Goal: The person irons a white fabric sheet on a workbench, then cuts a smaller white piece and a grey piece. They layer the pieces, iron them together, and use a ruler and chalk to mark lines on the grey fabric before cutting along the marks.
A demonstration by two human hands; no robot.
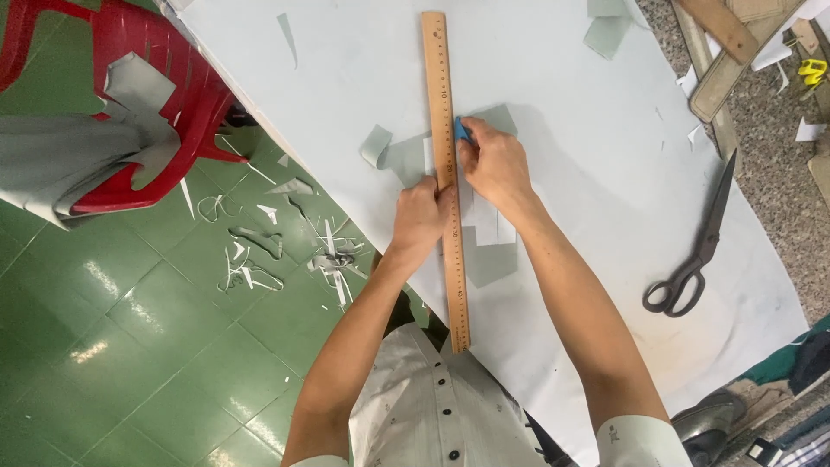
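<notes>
My ruler (446, 173) lies lengthwise on the pale sheet (588, 156), over a grey piece (488, 259); my left hand (421, 216) presses flat on its left edge; my right hand (494, 162), just beside, pinches a blue chalk (461, 131) against its right edge; scissors (694, 246) lie well apart to the right; scraps (277, 251) litter the green floor (130, 346) near a red chair (164, 86).
</notes>
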